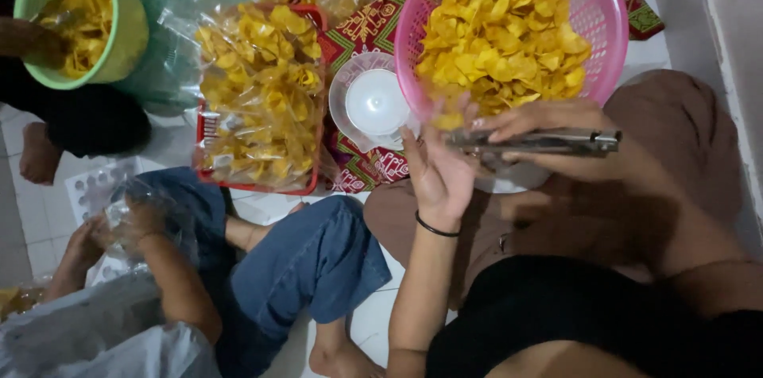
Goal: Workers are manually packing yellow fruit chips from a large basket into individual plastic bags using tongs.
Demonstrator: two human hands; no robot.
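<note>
Yellow chips (502, 28) fill the pink plastic basket (612, 20) that sits just ahead of my lap, and both my hands are at its near rim. My right hand (548, 135) is closed around a pair of metal tongs (548, 140), which lie level and point to my left. My left hand (437, 167) is spread with the palm up and grips nothing; its fingertips touch the tip of the tongs, and a single chip (447, 120) sits at its fingers by the basket's edge. A black band (435, 228) circles that wrist. Just to the left of the basket stands a small white lidded cup (375, 101) on a patterned red cloth (367, 26). Further left, a red tray (311, 100) carries clear bags of chips (258, 92). Another person in blue jeans (310, 259) sits on the tiled floor (660, 48), handling a clear bag (147, 215), and a green bucket of chips (127, 32) stands at the far left.
</note>
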